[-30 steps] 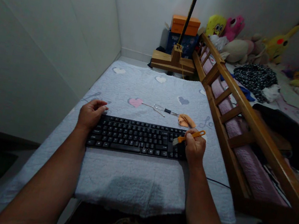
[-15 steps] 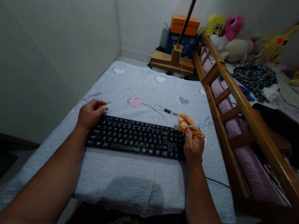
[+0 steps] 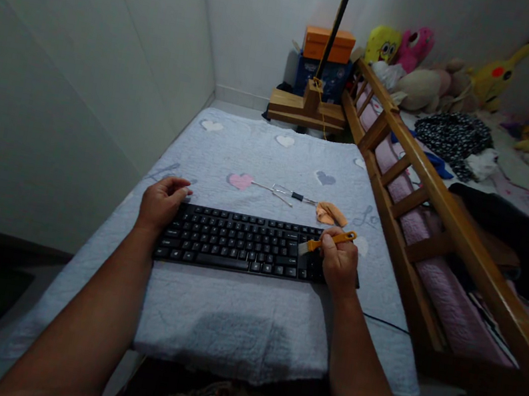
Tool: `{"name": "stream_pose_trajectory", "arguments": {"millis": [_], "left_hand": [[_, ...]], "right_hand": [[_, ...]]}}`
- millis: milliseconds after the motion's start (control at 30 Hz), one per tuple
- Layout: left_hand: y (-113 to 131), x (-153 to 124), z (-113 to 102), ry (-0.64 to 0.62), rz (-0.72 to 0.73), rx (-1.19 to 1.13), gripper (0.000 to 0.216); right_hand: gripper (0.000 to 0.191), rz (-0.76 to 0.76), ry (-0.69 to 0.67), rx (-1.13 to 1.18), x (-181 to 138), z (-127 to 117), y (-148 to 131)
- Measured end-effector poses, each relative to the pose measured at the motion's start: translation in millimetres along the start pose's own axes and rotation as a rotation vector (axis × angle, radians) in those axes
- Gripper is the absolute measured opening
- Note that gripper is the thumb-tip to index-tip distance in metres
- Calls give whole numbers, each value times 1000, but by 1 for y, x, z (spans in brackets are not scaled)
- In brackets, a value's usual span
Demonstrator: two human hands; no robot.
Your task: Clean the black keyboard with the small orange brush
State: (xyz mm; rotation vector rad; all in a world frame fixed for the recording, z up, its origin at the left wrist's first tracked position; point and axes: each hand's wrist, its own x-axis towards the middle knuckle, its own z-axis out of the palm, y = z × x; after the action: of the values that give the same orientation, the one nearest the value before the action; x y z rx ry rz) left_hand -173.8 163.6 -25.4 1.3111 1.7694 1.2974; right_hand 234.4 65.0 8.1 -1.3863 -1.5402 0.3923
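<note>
A black keyboard point(image 3: 237, 242) lies flat across the cloth-covered table. My left hand point(image 3: 160, 202) rests at its far left corner, the fingers loosely curved and a small gap showing beside the thumb. I see nothing held there. Over the number pad on the right, my right hand point(image 3: 339, 263) grips a small brush point(image 3: 322, 242) with an orange handle. Its pale bristles point down and left onto the keys near the arrow-key block. Behind the keyboard lie an orange cloth point(image 3: 330, 213), a wire tool with a dark grip point(image 3: 297, 197) and a thin white stick point(image 3: 282, 198).
A blue-grey cloth with hearts point(image 3: 242, 147) covers the table. Along the right runs a wooden bed rail point(image 3: 429, 185), with clothes and stuffed toys beyond. A wooden stand point(image 3: 309, 107) and an orange box point(image 3: 328, 45) are behind. The keyboard's cable point(image 3: 385, 322) trails right.
My right hand has turned the brush from level to slanting and lowered its bristles toward the keys, uncovering more of the orange cloth. The left hand stays in place.
</note>
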Motion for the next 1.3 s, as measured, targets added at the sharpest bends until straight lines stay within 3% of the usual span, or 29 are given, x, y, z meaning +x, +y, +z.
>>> {"name": "stream_pose_trajectory", "arguments": {"millis": [233,400,667,933,1300], "left_hand": [[-6,3,0,-5,7,0,27],[-5,2,0,-4,9,-8,26],[-3,2,1,2,-5,-11,26],[-4,1,0,1,1,-8,25],[-1,1,0,-3,4,6,26]], "right_hand": [[28,-79,56,-68,2,9,-2],[29,-42,96,-14,-1,6,-4],[29,-77,27,-90,-2,3,-4],[27,-94,111,-32,0,12,-2],[41,117,103,55,-3,11,2]]}}
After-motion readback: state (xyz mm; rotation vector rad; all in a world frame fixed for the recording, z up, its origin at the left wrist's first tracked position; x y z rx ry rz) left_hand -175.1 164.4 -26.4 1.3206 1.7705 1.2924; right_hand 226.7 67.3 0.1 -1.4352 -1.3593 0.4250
